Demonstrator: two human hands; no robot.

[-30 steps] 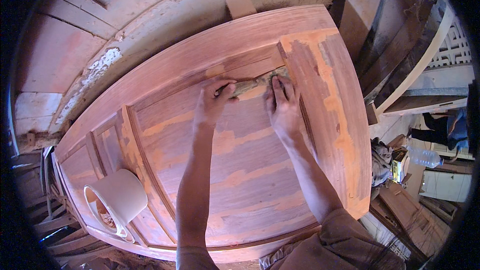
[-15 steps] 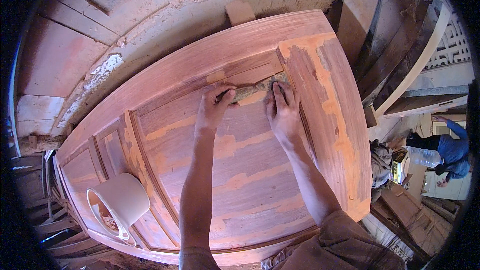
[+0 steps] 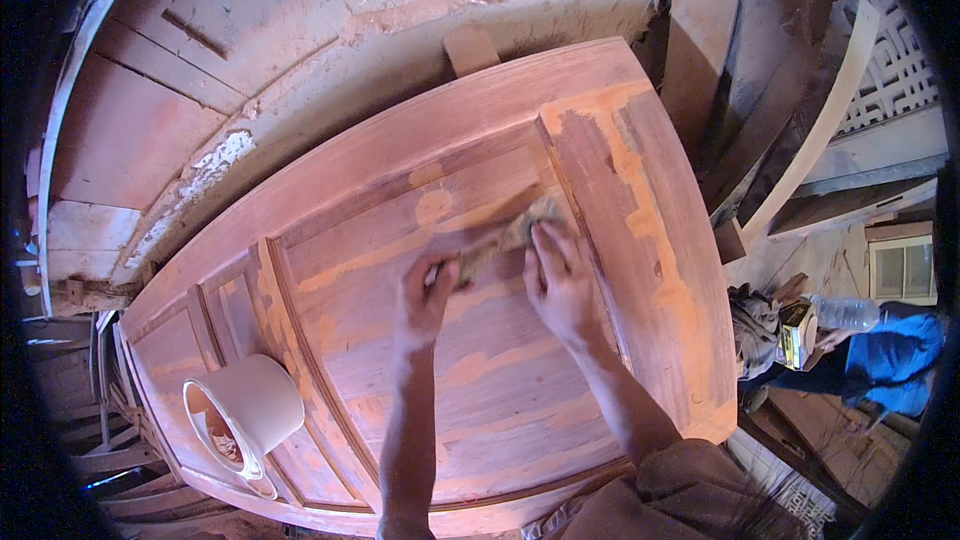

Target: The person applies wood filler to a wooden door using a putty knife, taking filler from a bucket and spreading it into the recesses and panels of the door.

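A reddish wooden panelled door [image 3: 680, 310] lies flat before me, with orange filler [image 3: 632, 172] smeared along its joints and in bands over the panel. My left hand [image 3: 422, 305] and my right hand [image 3: 562, 285] are both over the recessed panel, fingers closed. Between them stretches a worn, yellowish-brown strip [image 3: 492, 244] that looks like sandpaper, somewhat blurred. The left fingers pinch its lower left end; the right fingers grip its upper right end near the panel's right moulding.
A white plastic bucket [image 3: 265, 402] lies on its side on the door's left part. Beyond the far edge stands a dusty wall [image 3: 380, 80]. At right are leaning boards [image 3: 700, 40], a clear plastic bottle [image 3: 845, 313] and a person in blue [image 3: 895, 355].
Both hands and the strip have come nearer, away from the far moulding. The person in blue at the right has shifted nearer the bottle and bent lower. The view has tilted slightly.
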